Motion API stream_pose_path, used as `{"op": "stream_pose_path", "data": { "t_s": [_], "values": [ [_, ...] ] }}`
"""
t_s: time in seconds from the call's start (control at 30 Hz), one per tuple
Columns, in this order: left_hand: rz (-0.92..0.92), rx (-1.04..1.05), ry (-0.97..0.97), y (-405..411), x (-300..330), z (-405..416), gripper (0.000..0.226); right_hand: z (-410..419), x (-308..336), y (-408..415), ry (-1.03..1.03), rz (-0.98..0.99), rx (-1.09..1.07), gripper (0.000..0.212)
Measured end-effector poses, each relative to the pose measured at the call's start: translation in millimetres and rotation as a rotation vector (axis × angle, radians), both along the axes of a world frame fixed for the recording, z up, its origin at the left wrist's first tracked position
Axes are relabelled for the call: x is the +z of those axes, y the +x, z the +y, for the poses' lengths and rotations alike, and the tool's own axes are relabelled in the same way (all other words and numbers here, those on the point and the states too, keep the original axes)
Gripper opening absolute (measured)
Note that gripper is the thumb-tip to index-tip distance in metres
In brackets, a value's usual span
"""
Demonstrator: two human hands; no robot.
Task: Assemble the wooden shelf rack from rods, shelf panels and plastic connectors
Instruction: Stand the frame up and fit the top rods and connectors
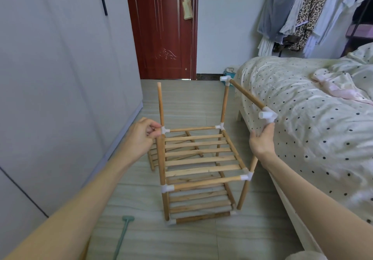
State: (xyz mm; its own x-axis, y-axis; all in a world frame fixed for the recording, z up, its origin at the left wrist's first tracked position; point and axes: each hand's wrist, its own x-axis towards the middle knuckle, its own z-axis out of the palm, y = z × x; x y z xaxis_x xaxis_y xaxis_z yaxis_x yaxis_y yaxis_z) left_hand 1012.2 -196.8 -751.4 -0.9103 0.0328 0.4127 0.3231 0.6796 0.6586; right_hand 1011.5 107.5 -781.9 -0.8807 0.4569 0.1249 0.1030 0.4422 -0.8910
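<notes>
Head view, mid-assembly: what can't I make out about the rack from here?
- Spare shelf panel on the floor: mostly hidden behind the rack and the left hand.
- Near-right upright: its top end is behind the right hand, so whether it meets the loose connector can't be told.
- Green tool: cut off by the bottom edge.
- Bottom corner connectors: blurred, seating unclear.

Rack [201, 159] stood on floor [181, 239], wardrobe [60, 78] at left, bed [302, 108] at right, door [161, 28] behind.
</notes>
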Motion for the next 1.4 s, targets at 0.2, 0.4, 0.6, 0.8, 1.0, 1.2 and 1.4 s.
{"op": "stream_pose_path", "data": {
  "t_s": [0.2, 0.4, 0.6, 0.8, 1.0, 1.2, 1.4],
  "values": [
    [-0.104, -0.028, 0.174, 5.5, 0.8, 6.2, 0.018, -35.1, -9.3, 11.3, 0.122, -0.306, 0.258, 0.050],
    [-0.270, -0.214, 0.215, 21.7, -16.9, -32.5, 0.047, -111.5, -33.0, 35.7, 0.203, -0.624, 0.749, 0.034],
    [-0.397, -0.038, 0.334, 51.9, -103.5, -111.7, 0.028, -203.0, -114.7, 42.7, 0.207, -0.754, 0.930, 0.031],
    [-0.691, 0.324, 0.387, 111.5, -242.6, -195.7, 0.031, -275.8, -221.0, 38.1, 0.373, -0.870, 1.066, 0.045],
    [-0.894, 0.643, 0.121, 200.3, -354.7, -253.4, 0.039, -326.1, -331.3, 56.8, 0.664, -1.002, 1.248, 0.054],
    [-1.319, 0.990, -0.199, 251.8, -396.8, -282.7, 0.066, -336.1, -390.0, 87.9, 0.876, -1.094, 1.332, 0.065],
    [-1.465, 1.204, 0.115, 264.9, -411.9, -291.9, 0.069, -333.3, -385.5, 83.2, 0.848, -1.097, 1.356, 0.064]
  ]
}}
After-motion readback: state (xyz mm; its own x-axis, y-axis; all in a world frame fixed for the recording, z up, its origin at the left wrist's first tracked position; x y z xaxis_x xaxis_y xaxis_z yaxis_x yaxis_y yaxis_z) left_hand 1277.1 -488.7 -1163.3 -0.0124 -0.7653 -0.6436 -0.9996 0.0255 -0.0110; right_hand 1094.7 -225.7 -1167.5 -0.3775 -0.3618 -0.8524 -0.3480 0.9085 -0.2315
